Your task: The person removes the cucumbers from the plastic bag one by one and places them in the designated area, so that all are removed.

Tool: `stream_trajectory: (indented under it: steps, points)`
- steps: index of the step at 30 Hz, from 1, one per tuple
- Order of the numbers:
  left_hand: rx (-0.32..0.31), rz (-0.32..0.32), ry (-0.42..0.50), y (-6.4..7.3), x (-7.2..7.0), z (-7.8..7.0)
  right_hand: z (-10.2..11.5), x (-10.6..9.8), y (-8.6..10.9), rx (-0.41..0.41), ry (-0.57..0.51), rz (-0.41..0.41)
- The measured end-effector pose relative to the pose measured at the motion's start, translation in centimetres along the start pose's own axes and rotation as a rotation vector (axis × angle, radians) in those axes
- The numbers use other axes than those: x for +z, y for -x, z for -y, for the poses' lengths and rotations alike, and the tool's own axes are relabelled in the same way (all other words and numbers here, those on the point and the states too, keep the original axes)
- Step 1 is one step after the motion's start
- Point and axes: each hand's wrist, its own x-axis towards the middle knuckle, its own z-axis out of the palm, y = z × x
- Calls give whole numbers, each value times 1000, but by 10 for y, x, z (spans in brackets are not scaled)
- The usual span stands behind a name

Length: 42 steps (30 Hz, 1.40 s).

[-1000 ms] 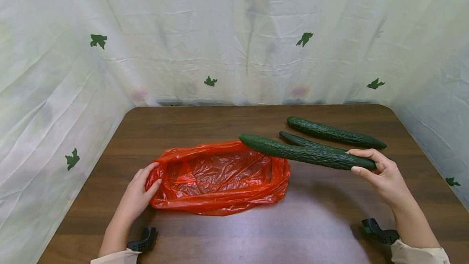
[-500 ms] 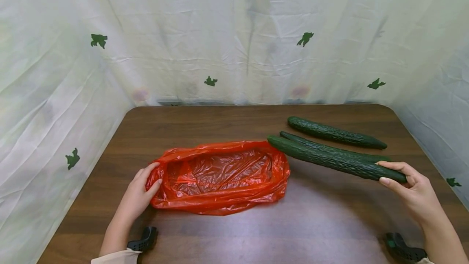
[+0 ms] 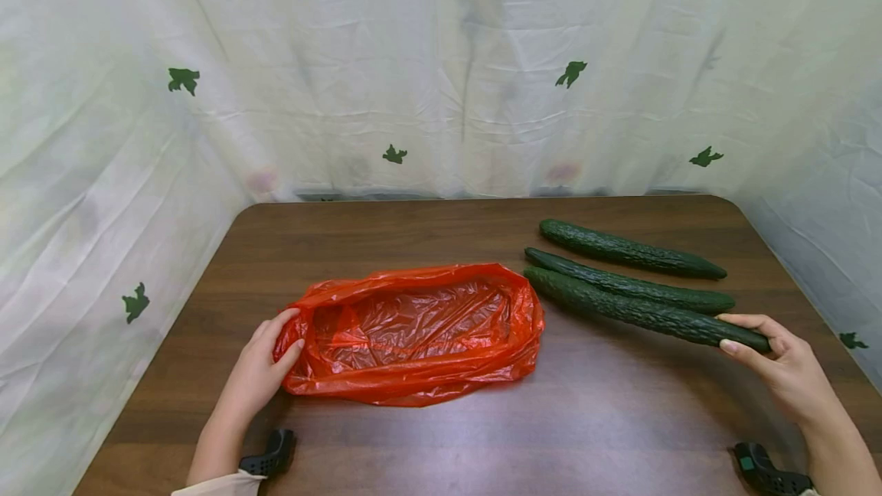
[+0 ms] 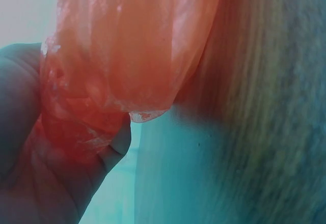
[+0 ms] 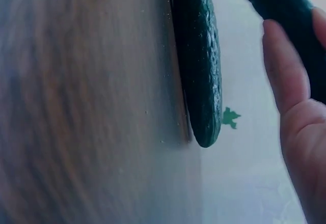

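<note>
At the right of the head view, my right hand (image 3: 785,358) pinches the near end of a long dark green cucumber (image 3: 641,311) between thumb and fingers. The right wrist view shows this cucumber (image 5: 290,10) at the hand, apart from another cucumber on the table. A second cucumber (image 3: 634,286) lies just behind it, and a third (image 3: 630,249) rests farther back. On the left, my left hand (image 3: 256,366) grips the left rim of a red plastic bag (image 3: 413,389), whose mouth is spread wide. In the left wrist view, thumb and fingers hold the bag's film (image 4: 127,46).
The brown wooden table (image 3: 413,450) has a back edge against a white hanging cloth (image 3: 441,83) with green leaf shapes. A black wrist device (image 3: 270,452) sits at the left wrist and another (image 3: 768,469) at the right.
My right hand has moved right and slightly toward me with the cucumber, whose far end has drawn away from above the bag. The left hand and bag have stayed put.
</note>
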Motion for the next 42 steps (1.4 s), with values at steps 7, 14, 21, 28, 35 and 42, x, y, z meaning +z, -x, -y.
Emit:
stream_trajectory:
  steps: [7, 14, 21, 28, 35, 42]
  points:
    - [2, -1, -5, 1, -1, -1, -4, -4, -2, 103, 361, -23]
    - [1, 3, -1, -1, 0, 0, -9, -11, -11, 134, 541, -21]
    - [11, 4, -2, -3, 2, 0, -19, -16, -14, 103, 582, 70]
    - [18, -5, -1, -4, 4, 0, -21, -17, -15, 95, 594, 70]
    - [20, -3, -11, -5, 2, 1, -17, -17, -15, 156, 585, 83]
    - [24, 31, -50, -1, -12, -8, -7, -9, -19, 144, 587, 76]
